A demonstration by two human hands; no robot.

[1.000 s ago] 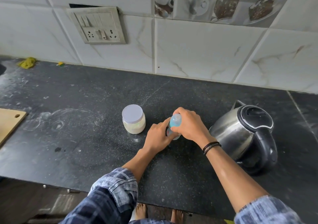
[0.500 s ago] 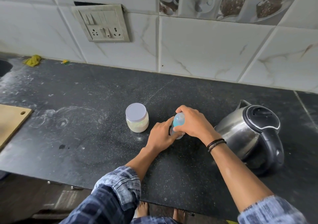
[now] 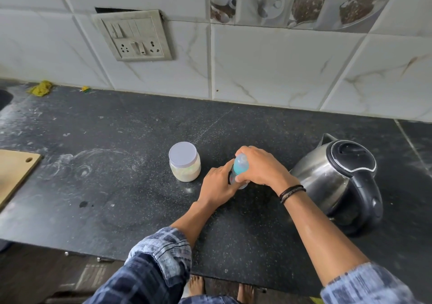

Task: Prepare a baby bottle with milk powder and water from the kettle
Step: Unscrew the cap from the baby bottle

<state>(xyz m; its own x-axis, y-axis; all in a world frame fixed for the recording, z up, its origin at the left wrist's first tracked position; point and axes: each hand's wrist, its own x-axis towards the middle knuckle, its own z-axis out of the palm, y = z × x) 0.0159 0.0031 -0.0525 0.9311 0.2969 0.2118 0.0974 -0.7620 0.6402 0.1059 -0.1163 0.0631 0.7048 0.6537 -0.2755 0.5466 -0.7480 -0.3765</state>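
Both hands [image 3: 243, 175] grasp the upright clear baby bottle [image 3: 239, 166], its top blue.

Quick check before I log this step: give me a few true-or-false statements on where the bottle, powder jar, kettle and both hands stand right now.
1. Both hands are on the baby bottle. True: the left hand holds its lower part and the right hand grips the top.
2. The powder jar is open. False: its white lid is on.
3. The kettle is to the right of the bottle. True.
4. The kettle lid is raised. False: it is shut.
5. The bottle lies on its side. False: it stands upright on the counter.
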